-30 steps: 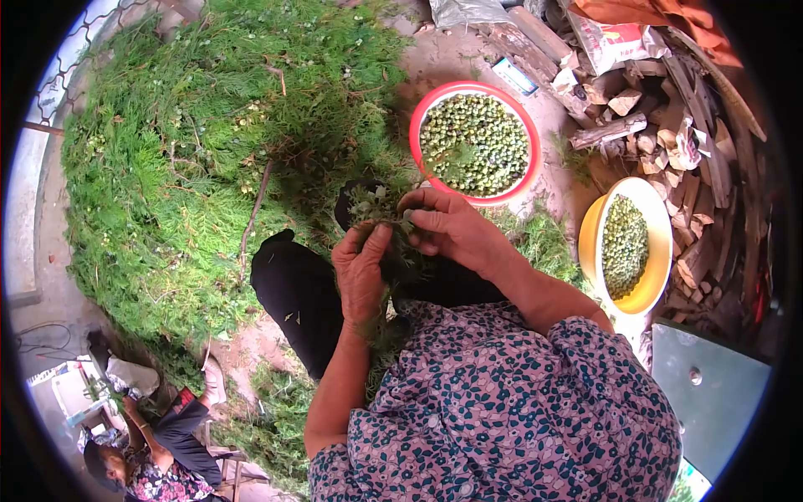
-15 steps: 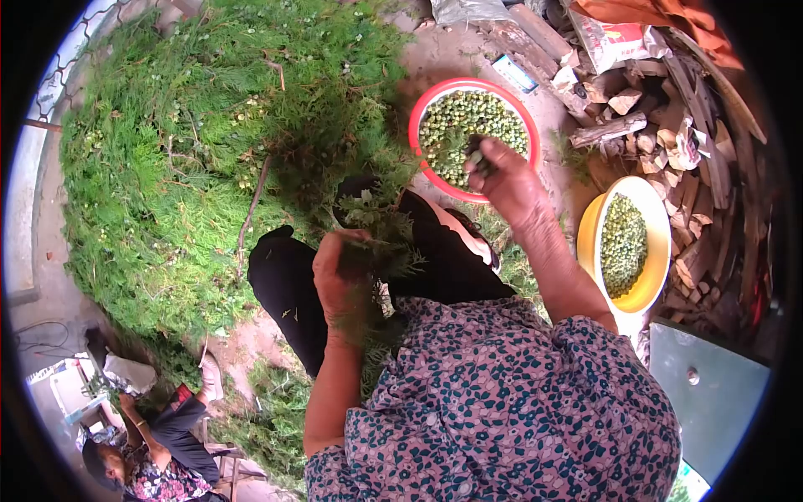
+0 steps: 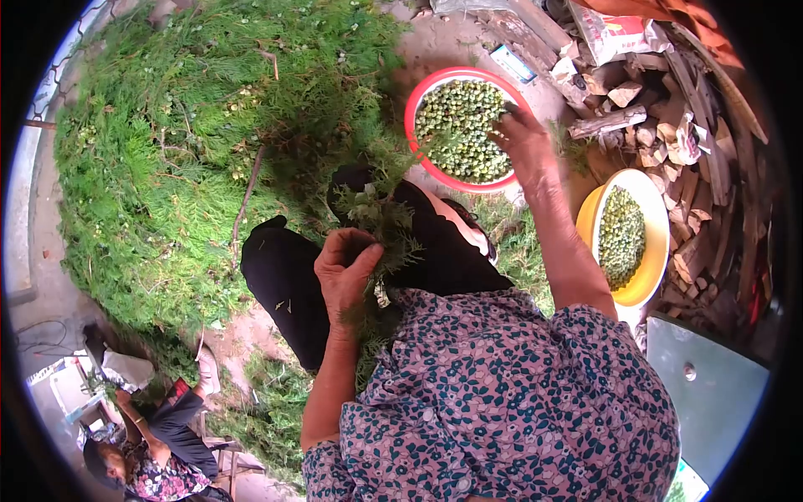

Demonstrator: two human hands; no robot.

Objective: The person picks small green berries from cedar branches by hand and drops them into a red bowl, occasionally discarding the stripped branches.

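Observation:
My left hand [image 3: 345, 272] is closed with thumb and fingers pinched on a leafy evergreen sprig [image 3: 391, 226] above my lap. Its scale-like foliage spreads over my dark trousers. Over the right side of a red-rimmed basin [image 3: 411, 113] is my right hand [image 3: 529, 151], its fingers curved downward and somewhat apart. I see nothing between these fingers, though the fingertips are dark and slightly blurred. Small green cones [image 3: 464, 125] fill much of the basin.
A large heap of cut evergreen branches [image 3: 142, 209] lies ahead and left. A yellow basin [image 3: 657, 268] with more green cones stands on the right, beside stacked firewood [image 3: 609, 124]. Another person [image 3: 159, 452] sits at lower left.
My right hand has moved farther forward and slightly right over the basin. Its fingers have loosened, and the dark green cones seen in them are gone from view. My left hand stays at the sprig.

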